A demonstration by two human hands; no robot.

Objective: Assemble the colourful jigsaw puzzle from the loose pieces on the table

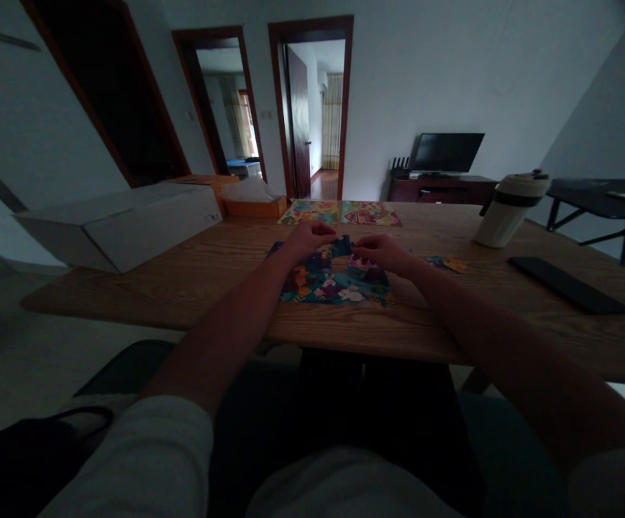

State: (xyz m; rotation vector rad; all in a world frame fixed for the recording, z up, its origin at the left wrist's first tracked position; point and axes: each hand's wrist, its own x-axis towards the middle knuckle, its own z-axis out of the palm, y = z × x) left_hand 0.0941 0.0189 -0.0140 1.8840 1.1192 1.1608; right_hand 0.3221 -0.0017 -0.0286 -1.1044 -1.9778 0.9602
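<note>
A jigsaw puzzle [327,286] with white rabbits and other animals on a dark teal ground lies on the table in front of me, much of it joined. Over its upper left part is my left hand [312,237], fingers bent and pinched together near the far edge; whatever is between them is too small to make out. My right hand [381,252] reaches over the upper right part, its fingertips closed at a dark puzzle piece [343,246] between the two hands. Several loose puzzle pieces [442,263] lie right of the puzzle.
Two colourful picture sheets [370,213] lie beyond the puzzle. On the left stand a long white box [129,224] and an orange box [258,207]. To the right are a pale tumbler [511,212] and a dark flat slab [565,285] on the wooden table [172,288].
</note>
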